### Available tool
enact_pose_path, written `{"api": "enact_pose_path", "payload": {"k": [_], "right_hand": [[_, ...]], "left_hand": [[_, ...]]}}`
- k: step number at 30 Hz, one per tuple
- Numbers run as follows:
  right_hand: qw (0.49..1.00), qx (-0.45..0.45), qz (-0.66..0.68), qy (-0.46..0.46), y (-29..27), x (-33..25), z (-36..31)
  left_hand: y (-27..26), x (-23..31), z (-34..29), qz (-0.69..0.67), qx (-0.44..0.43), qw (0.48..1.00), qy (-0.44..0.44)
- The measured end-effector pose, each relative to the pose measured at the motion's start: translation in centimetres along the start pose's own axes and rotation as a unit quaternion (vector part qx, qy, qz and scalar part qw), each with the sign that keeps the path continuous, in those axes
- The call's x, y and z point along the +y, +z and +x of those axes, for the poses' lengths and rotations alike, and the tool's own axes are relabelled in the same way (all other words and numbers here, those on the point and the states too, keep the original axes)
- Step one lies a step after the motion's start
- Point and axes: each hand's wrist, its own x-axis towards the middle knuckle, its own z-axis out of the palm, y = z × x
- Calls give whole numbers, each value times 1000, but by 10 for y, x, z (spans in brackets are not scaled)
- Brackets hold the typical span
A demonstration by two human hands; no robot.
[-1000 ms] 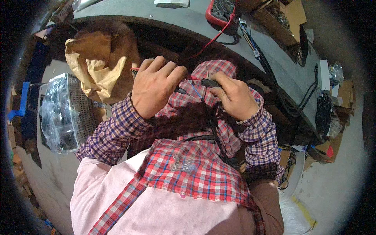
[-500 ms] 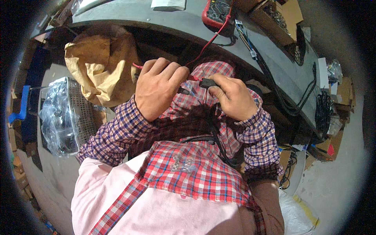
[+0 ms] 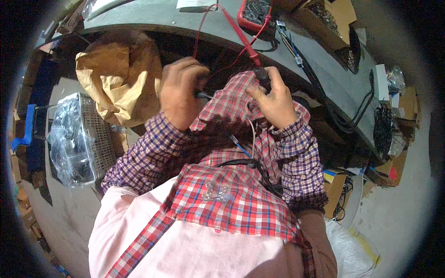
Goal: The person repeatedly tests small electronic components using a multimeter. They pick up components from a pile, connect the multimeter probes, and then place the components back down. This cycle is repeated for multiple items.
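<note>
My right hand (image 3: 276,102) grips a black connector (image 3: 262,76) between thumb and fingers. A red test probe (image 3: 240,38) stands tilted with its lower end at that connector, and its thin red lead loops down behind my left hand (image 3: 181,90). The left hand is curled and smeared by motion, apart from the red probe. A slim black test probe (image 3: 203,95) with a pale tip sticks out from under its fingers. Below the hands, a white wire (image 3: 253,134) and a blue wire (image 3: 242,147) hang over the checked apron (image 3: 227,199).
A red multimeter (image 3: 254,15) lies on the grey bench (image 3: 153,19) ahead, beside a thick black cable (image 3: 320,95). At the far right stands a cardboard box (image 3: 340,23) of small parts. A brown paper bag (image 3: 118,78) and a basket (image 3: 99,139) with plastic bags are left.
My left hand has drawn back from the connector and let go of the red probe, which now stands up at it. My right hand has raised the connector slightly.
</note>
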Motion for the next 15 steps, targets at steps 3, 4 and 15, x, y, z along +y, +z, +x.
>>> {"api": "enact_pose_path", "payload": {"k": [3,4,15], "right_hand": [[999,20,-2,37,6,13,0],[998,44,-21,33,6,13,2],[964,261,-3,44,24,0,20]], "left_hand": [[15,11,-32,-77,-295,941,-146],[18,12,-36,-61,-348,923,-154],[-9,20,-52,-268,-515,804,-126]]}}
